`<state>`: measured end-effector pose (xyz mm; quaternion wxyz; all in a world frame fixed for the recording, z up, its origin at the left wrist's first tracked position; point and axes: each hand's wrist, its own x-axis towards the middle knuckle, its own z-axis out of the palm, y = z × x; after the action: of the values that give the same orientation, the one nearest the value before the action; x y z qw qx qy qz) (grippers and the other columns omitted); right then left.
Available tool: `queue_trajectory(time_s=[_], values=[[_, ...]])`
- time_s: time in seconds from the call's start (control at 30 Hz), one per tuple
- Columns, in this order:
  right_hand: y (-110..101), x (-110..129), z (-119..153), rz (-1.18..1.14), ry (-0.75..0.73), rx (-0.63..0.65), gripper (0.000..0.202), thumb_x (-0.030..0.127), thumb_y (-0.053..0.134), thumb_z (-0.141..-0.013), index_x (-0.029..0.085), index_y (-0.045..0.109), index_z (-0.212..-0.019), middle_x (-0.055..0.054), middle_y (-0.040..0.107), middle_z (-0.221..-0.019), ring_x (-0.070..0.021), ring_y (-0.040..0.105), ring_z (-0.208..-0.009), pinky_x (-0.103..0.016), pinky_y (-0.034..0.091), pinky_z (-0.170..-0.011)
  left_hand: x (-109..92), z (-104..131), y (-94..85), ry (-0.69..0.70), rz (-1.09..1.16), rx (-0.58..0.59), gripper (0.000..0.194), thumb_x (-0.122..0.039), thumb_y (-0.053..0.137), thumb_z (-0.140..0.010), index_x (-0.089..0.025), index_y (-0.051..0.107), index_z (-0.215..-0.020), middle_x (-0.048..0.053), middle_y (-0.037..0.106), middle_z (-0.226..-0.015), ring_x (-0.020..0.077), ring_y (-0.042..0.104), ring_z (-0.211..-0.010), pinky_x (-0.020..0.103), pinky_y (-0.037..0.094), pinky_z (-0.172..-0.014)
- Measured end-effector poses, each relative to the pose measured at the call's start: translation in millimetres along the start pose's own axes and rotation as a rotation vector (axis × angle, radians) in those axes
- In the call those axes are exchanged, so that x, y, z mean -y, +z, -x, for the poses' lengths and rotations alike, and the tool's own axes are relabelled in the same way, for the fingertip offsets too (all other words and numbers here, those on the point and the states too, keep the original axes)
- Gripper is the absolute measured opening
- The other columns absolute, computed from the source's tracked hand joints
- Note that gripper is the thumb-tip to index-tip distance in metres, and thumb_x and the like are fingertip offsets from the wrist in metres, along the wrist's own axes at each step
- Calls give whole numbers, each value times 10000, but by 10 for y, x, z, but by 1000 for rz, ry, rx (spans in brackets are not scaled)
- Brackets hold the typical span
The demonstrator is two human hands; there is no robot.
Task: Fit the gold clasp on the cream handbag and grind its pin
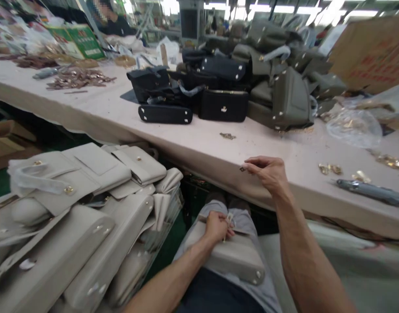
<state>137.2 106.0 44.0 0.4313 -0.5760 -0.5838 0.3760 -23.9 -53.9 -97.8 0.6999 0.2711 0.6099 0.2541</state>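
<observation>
Head view: long table (182, 137). Before table's near edge, to the left, heap of pale bags (95, 167), narrow gap from heap to lap (249, 228). On table, black bags (223, 106), open room from there to near edge. Below table's edge, on lap, beige bag (233, 256); left hand (217, 226) with fingers curled, gripping upper part. At table's edge, right hand (263, 169), thumb and fingertips pinching metal piece (242, 169).

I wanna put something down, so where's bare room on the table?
The pale pink table has bare room between dark metal pieces and shiny gold metal pieces, beyond the right hand. There's more left of boxy black bags, in front of flat reddish-brown strips. Piled olive-green bags crowd the back; clear plastic and a long grey tool crowd the right.
</observation>
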Motion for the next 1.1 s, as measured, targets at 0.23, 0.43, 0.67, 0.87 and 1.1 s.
queue_trajectory(time_s=[0.23,0.43,0.67,0.87,1.1], values=[[191,-819,1455,-130,317,112,415,499,778,-820,140,841,-1018,-65,699,-748,-160,603,-639,-309,509,-610,27,18,13,-33,32,41,175,-106,588,-924,-50,751,-894,148,784,-815,187,754,-572,239,605,-513],[322,-985,1598,-60,399,131,348,437,747,-754,143,808,-928,-81,731,-787,-163,587,-614,-307,483,-576,-9,55,36,21,88,94,251,-36,555,-883,-13,801,-926,170,795,-813,203,771,-586,267,652,-548],[404,-1024,1627,1,402,96,316,416,692,-764,150,798,-897,-96,753,-876,-186,668,-700,-294,553,-612,2,79,82,24,113,115,285,32,539,-847,-14,812,-912,160,790,-796,195,766,-565,254,650,-539],[437,-1025,1636,13,435,82,294,405,687,-774,158,791,-897,-102,761,-910,-172,661,-646,-292,561,-598,-18,74,54,2,138,107,228,-10,567,-894,-12,795,-899,149,775,-761,196,769,-574,255,655,-554],[438,-1081,1655,154,365,95,252,365,654,-808,197,818,-897,-81,749,-915,-191,691,-746,-318,552,-700,-36,105,48,14,125,105,178,-63,609,-882,-22,782,-875,142,766,-725,219,783,-628,327,679,-666]])
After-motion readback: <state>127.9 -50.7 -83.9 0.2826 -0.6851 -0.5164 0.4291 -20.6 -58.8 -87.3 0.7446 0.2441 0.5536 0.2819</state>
